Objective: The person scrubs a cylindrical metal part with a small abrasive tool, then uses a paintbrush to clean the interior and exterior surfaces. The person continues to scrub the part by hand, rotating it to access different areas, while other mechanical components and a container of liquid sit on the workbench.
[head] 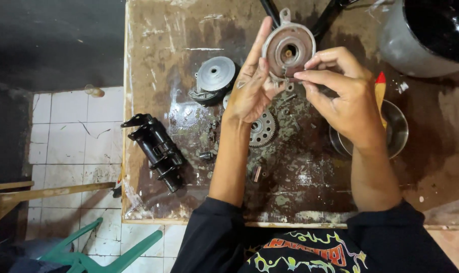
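Seen from above: a stained, oil-darkened wooden workbench (310, 192) filling most of the frame, white floor tiles at lower left.

Top centre: a round, rusty metal hub plate (289, 48) with a small mounting ear at its upper edge, held up off the bench between both hands. Left hand (250, 88) open against its left rim, fingers straight and pressed together, pointing up, thumb tucked under the lower edge. Right hand (343, 93) curled, thumb and forefinger pinched on something small at the plate's lower rim; too small to tell what.

Directly beneath the hands: a toothed sprocket (263, 129) lying flat, half hidden by the left wrist, loose bolts and small bits (258, 173) scattered near it. Left of centre: a domed grey cover (215, 78). Further left: a black ribbed cylinder part (158, 151) close to the bench edge. Right: a shallow metal bowl (398, 131) with a red-tipped stick, and a large dark pot (426, 35) in the upper right corner.

Likely risks: plate only braced, not gripped, by the left hand, so a slip could drop it onto the sprocket; pinched piece, if released, easily lost among the scattered bits or off the bench; greasy surfaces making both more probable.
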